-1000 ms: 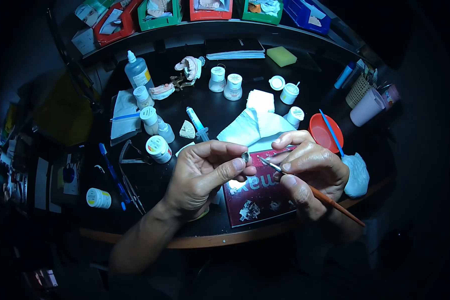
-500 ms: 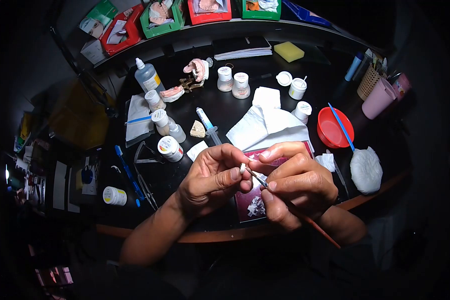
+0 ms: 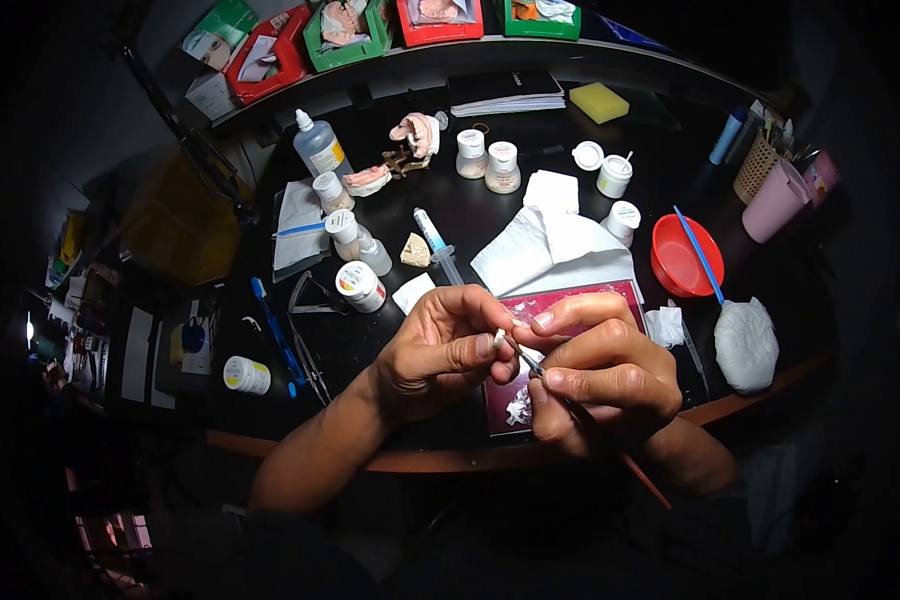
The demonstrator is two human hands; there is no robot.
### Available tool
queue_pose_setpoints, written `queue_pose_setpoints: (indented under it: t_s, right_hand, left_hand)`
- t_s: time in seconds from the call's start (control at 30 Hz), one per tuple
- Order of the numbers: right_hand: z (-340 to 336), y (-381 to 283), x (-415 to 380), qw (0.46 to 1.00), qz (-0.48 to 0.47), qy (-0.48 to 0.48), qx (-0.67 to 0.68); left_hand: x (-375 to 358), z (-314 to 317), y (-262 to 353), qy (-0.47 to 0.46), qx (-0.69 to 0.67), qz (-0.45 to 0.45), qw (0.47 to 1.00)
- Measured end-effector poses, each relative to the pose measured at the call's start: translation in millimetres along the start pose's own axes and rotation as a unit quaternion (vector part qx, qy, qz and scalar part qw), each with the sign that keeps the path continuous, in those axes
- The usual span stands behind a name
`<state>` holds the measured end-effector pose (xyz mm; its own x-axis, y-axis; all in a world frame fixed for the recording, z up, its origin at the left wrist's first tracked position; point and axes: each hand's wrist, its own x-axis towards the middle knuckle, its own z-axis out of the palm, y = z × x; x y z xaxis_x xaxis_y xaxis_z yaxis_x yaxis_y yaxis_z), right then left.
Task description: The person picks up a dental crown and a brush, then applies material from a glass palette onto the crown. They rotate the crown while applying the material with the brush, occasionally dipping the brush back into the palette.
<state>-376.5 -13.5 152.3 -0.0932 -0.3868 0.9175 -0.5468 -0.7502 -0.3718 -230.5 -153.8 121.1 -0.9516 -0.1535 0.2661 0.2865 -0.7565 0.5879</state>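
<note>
Tooth crown (image 3: pixel 498 338), pinched in left hand (image 3: pixel 440 350) fingertips above the worktop (image 3: pixel 470 215) near edge, now meets the brush (image 3: pixel 570 405) tip; right hand (image 3: pixel 595 375), clamped on the brush, has closed in from the right.

Head view, lit centre, dark surround. I see both of my hands and forearms in the lower middle of the frame.

Left hand (image 3: pixel 430 355): bare, no glove, no ring or watch that I can make out. The left forearm (image 3: pixel 320 455) runs down toward the lower left of the frame, bare along all its visible length; no sleeve edge shows before it fades into shadow.

Right hand (image 3: pixel 595 375): bare, no glove, no ring visible. Fingernails short and pale where the light catches them. The right forearm (image 3: pixel 690 455), at lower right of centre, is bare too; anything worn above it is lost in the dark.
</note>
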Motion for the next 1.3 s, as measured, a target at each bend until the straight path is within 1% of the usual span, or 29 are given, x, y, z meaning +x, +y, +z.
queue_pose_setpoints:
  t_s: [0.13, 0.17, 0.57, 0.97, 1.3]
  right_hand:
    - [0.4, 0.1, -0.5, 1.0, 0.0, -0.003, 0.001]
    - [0.8, 0.5, -0.5, 1.0, -0.001, -0.003, 0.001]
    - [1.1, -1.6, -0.9, 1.0, 0.004, -0.007, -0.009]
    - [1.1, -0.7, -1.2, 1.0, 0.0, -0.006, -0.006]
    - [-1.6, -5.0, 2.3, 1.0, 0.006, -0.014, -0.014]
  left_hand:
    - [-1.2, -1.7, 0.9, 0.01, 0.01, -0.005, 1.0]
    - [-1.9, 0.0, 0.6, 0.026, 0.022, -0.003, 0.999]
    - [-0.5, 3.2, 2.4, 0.019, 0.027, -0.01, 0.999]
    - [-1.0, 0.7, 0.9, 0.005, 0.024, 0.005, 1.0]
    - [-1.6, 0.4, 2.7, 0.006, 0.016, -0.009, 1.0]
